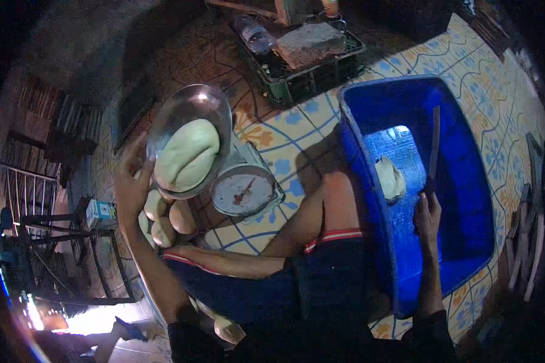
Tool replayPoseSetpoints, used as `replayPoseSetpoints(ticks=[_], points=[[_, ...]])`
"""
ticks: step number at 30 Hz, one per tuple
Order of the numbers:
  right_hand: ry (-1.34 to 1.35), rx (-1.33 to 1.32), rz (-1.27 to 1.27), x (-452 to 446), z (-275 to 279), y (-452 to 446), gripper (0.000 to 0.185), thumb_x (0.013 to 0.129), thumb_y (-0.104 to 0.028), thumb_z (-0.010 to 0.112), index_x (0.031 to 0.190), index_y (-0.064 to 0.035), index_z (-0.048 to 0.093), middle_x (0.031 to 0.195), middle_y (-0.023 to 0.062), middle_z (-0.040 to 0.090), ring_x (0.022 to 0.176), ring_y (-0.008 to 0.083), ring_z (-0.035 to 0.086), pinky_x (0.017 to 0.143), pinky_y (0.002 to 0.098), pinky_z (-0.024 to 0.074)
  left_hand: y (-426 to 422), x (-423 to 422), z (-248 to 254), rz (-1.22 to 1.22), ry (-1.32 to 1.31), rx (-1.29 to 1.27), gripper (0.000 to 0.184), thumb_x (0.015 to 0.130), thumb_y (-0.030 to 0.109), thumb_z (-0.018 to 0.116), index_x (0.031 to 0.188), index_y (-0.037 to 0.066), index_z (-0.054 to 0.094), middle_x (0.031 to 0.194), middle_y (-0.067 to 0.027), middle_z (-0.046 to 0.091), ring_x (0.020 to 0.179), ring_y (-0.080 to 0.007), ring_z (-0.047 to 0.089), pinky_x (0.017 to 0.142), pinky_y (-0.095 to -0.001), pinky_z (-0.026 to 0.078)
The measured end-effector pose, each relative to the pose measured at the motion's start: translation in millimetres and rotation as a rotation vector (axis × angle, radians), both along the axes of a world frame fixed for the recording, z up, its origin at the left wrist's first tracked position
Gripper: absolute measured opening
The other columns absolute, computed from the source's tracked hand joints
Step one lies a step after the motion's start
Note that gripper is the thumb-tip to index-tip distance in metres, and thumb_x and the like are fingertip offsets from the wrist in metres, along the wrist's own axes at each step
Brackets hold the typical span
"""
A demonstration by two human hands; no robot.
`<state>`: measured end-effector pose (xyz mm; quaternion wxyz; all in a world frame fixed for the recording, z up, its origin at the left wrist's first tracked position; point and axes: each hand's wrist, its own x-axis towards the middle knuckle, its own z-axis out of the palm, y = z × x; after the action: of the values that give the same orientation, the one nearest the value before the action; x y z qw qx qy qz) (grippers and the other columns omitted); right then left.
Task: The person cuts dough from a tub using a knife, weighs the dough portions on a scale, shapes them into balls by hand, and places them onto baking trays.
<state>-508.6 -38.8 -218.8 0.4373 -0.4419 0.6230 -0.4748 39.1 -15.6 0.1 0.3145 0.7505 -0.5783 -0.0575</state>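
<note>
A large piece of dough (189, 155) lies in the round metal pan (206, 100) of a dial scale (243, 192). My left hand (132, 184) is at the pan's left rim, fingers stretched and thumb apart; whether it touches the rim I cannot tell. Several dough balls (162, 232) sit close together just below the pan, near my left wrist. My right hand (428, 213) is closed round the lower end of a long knife (435, 136), its blade pointing up over the blue tub (466, 175). A smaller piece of dough (392, 178) rests inside the tub.
Behind the scale stands a dark crate (312, 81) bearing a stone block (310, 43) and a plastic bottle (254, 35). My bent legs (321, 212) lie between scale and tub. Another dough ball (229, 331) is near my lap. A small box (101, 213) and metal racks stand left.
</note>
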Motion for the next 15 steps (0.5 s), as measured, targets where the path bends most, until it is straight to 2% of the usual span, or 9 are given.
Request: replayPoseSetpoints(ticks=[2, 3, 6, 8, 10, 12, 14, 15], points=[[-0.009, -0.012, -0.025, 2.8, 6.8, -1.0, 0.020, 0.095, -0.024, 0.047, 0.095, -0.0057, 0.054, 0.056, -0.0064, 0.038, 0.043, 0.0015, 0.033, 0.037, 0.0199, 0.0246, 3.5, -10.8, -1.0, 0.082, -0.080, 0.061, 0.041, 0.083, 0.013, 0.061, 0.122, 0.005, 0.053, 0.118, -0.0123, 0.056, 0.098, -0.0191, 0.055, 0.080, -0.0299, 0.045], [-0.012, -0.020, -0.034, 3.9, 11.0, -1.4, 0.021, 0.095, -0.025, 0.046, 0.095, -0.0057, 0.054, 0.056, -0.0064, 0.038, 0.043, 0.0015, 0.033, 0.037, 0.0197, 0.0243, 6.1, 10.2, -23.6, 0.043, -0.039, -0.014, 0.041, 0.084, 0.017, 0.061, 0.123, 0.005, 0.053, 0.113, -0.0125, 0.059, 0.090, -0.0178, 0.055, 0.076, -0.0285, 0.044], [-0.060, -0.086, -0.085, 11.0, 20.5, -0.1, 0.023, 0.096, -0.026, 0.044, 0.095, -0.0061, 0.054, 0.056, -0.0064, 0.038, 0.043, 0.0019, 0.033, 0.037, 0.0196, 0.0254, 14.5, 21.7, -60.7, 0.120, -0.093, -0.083, 0.041, 0.085, 0.022, 0.061, 0.121, 0.005, 0.053, 0.108, -0.0144, 0.060, 0.091, -0.0221, 0.058, 0.078, -0.0322, 0.045], [0.083, -0.167, -0.107, 10.3, -1.4, 2.1, 0.026, 0.096, -0.029, 0.044, 0.096, -0.0054, 0.055, 0.057, -0.0061, 0.039, 0.044, 0.0024, 0.034, 0.039, 0.0198, 0.0277, 7.8, 22.3, -75.0, 0.140, -0.182, -0.020, 0.039, 0.084, 0.024, 0.060, 0.118, 0.004, 0.055, 0.106, -0.0180, 0.060, 0.094, -0.0281, 0.059, 0.079, -0.0370, 0.044], [0.072, -0.230, -0.023, 29.9, 11.0, -7.8, 0.028, 0.096, -0.030, 0.043, 0.098, -0.0047, 0.055, 0.059, -0.0054, 0.041, 0.046, 0.0030, 0.036, 0.040, 0.0198, 0.0298, 2.6, 3.2, -67.6, 0.198, -0.206, -0.084, 0.037, 0.084, 0.027, 0.060, 0.111, 0.002, 0.057, 0.104, -0.0218, 0.060, 0.096, -0.0347, 0.058, 0.079, -0.0410, 0.044], [-0.081, -0.258, 0.145, 90.5, 65.7, 1.7, 0.029, 0.096, -0.031, 0.043, 0.101, -0.0040, 0.054, 0.062, -0.0045, 0.044, 0.048, 0.0035, 0.039, 0.042, 0.0198, 0.0319, -2.2, 9.8, -66.6, 0.207, -0.155, -0.132, 0.034, 0.084, 0.028, 0.060, 0.106, 0.001, 0.058, 0.097, -0.0223, 0.061, 0.091, -0.0362, 0.059, 0.076, -0.0417, 0.045], [-0.054, -0.223, 0.375, 147.4, 100.9, -1.8, 0.027, 0.096, -0.029, 0.044, 0.104, -0.0039, 0.052, 0.065, -0.0033, 0.047, 0.051, 0.0042, 0.041, 0.043, 0.0191, 0.0326, -9.3, 10.2, -62.7, 0.212, -0.083, -0.179, 0.032, 0.085, 0.028, 0.059, 0.102, 0.001, 0.058, 0.089, -0.0222, 0.062, 0.086, -0.0378, 0.059, 0.072, -0.0429, 0.045], [-0.135, -0.221, 0.488, 184.9, 129.0, -2.1, 0.027, 0.095, -0.028, 0.045, 0.105, -0.0037, 0.052, 0.065, -0.0028, 0.047, 0.051, 0.0043, 0.041, 0.043, 0.0192, 0.0324, -14.1, 7.6, -57.9, 0.218, -0.039, -0.196, 0.031, 0.085, 0.028, 0.058, 0.100, 0.001, 0.058, 0.086, -0.0218, 0.062, 0.083, -0.0385, 0.059, 0.070, -0.0437, 0.045]])
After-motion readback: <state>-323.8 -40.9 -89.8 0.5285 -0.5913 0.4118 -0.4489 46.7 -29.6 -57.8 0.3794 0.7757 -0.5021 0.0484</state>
